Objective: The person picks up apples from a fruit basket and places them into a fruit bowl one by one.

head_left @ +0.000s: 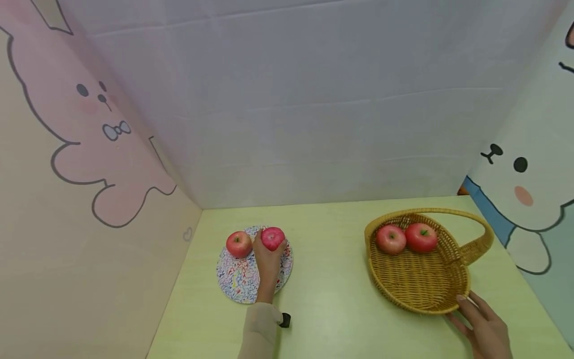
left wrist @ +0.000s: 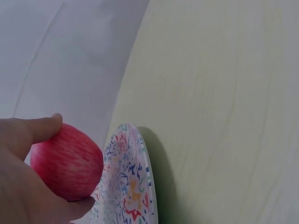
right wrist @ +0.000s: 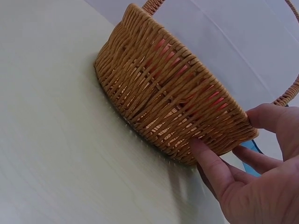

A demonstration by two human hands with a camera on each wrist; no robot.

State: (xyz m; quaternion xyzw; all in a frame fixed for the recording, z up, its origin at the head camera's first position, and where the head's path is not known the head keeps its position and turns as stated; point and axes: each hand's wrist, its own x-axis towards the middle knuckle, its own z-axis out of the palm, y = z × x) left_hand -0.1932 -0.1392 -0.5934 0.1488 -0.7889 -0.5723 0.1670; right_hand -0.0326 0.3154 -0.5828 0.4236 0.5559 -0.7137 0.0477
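My left hand [head_left: 269, 257] holds a red apple [head_left: 273, 238] between thumb and fingers at the far part of a speckled plate [head_left: 239, 286]. In the left wrist view this apple [left wrist: 70, 163] is beside the plate's rim [left wrist: 148, 186]; whether it touches the plate cannot be told. Another apple [head_left: 239, 244] sits on the plate, left of the hand. At the right, my right hand [head_left: 486, 326] holds the near right side of a wicker basket [head_left: 417, 284], thumb at the rim and fingers against the outer wall [right wrist: 173, 107]. Two apples, one pinkish [head_left: 391, 239] and one redder [head_left: 421, 237], lie inside at the back.
The basket's arched handle [head_left: 486, 239] rises over its far right side. Plate and basket stand apart on a pale yellow table [head_left: 327, 279]. A white cloth wall [head_left: 332, 124] closes the back, and cartoon-printed panels [head_left: 121, 199] flank both sides.
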